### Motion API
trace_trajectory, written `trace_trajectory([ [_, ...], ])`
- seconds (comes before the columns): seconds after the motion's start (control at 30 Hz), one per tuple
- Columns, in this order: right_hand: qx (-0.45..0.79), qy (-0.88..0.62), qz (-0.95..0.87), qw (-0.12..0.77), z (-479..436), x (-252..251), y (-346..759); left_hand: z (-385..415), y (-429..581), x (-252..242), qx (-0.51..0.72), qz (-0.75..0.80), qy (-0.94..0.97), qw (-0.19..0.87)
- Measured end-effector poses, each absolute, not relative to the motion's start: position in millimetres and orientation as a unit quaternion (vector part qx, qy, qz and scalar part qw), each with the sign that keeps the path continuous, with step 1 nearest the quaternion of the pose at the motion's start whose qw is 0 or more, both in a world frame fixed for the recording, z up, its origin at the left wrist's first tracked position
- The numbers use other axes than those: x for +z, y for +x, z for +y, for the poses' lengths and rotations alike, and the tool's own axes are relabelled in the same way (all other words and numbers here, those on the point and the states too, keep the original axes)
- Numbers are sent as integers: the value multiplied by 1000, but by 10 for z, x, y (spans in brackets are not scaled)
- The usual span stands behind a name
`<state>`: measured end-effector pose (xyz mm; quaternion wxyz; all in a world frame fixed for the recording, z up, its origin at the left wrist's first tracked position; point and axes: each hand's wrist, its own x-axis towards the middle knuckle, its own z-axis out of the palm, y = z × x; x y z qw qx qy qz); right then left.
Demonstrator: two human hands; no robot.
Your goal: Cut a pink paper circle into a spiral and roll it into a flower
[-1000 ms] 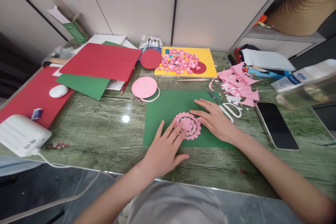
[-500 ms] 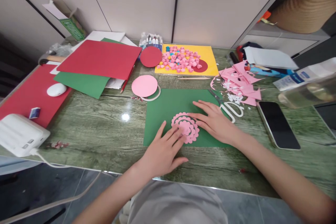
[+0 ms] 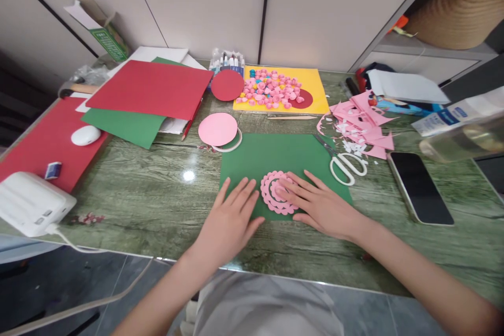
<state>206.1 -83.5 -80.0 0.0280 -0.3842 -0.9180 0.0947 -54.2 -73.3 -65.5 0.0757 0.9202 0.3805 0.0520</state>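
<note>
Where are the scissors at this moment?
In the head view, the scissors lie right of centre, at the green sheet's right edge, between it and the phone.

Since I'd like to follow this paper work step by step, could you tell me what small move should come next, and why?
Probably pinch the outer edge of the pink spiral cutout with the right hand and lift it. Both hands lie flat and open: the right one rests on the cutout, and the left hand rests on the green sheet beside it, so nothing is gripped yet.
</note>
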Motion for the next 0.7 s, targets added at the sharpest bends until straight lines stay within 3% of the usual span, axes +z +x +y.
trace_trajectory([
  [0.23,98,-383,-918,19,-853,-753,2035,-395,-693,-553,65,555,829,4],
  [0.4,83,-401,-912,9,-872,-742,2050,-205,-637,-505,67,572,817,-18],
  [0.7,65,-480,-871,75,-1005,-632,2036,242,-517,-678,162,584,790,97],
])
